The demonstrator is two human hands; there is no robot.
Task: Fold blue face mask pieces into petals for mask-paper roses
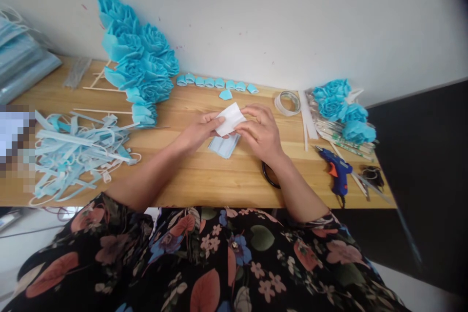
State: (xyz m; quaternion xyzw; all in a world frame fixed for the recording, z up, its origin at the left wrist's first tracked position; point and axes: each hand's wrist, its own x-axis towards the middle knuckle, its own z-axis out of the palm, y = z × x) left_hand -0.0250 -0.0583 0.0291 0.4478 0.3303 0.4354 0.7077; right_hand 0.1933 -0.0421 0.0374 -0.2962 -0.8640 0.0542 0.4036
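Observation:
Between my two hands is a small white square of mask fabric (230,119), held up off the table. My left hand (204,129) pinches its left edge, thumb on top. My right hand (263,129) has its thumb and fingers closed on the right edge. Just below lies a short stack of pale blue fabric pieces (224,146), partly hidden by the held square. Beyond my hands, several small folded blue pieces (209,83) sit in a row by the wall, with one blue piece (225,94) in front of them. A black scissors handle (269,175) shows beside my right forearm.
Blue fabric roses (142,58) on sticks stand back left, above a heap of cut strips (80,151). Bagged masks (22,58) lie far left. On the right are a tape roll (287,103), more roses (334,102) and a blue glue gun (338,170).

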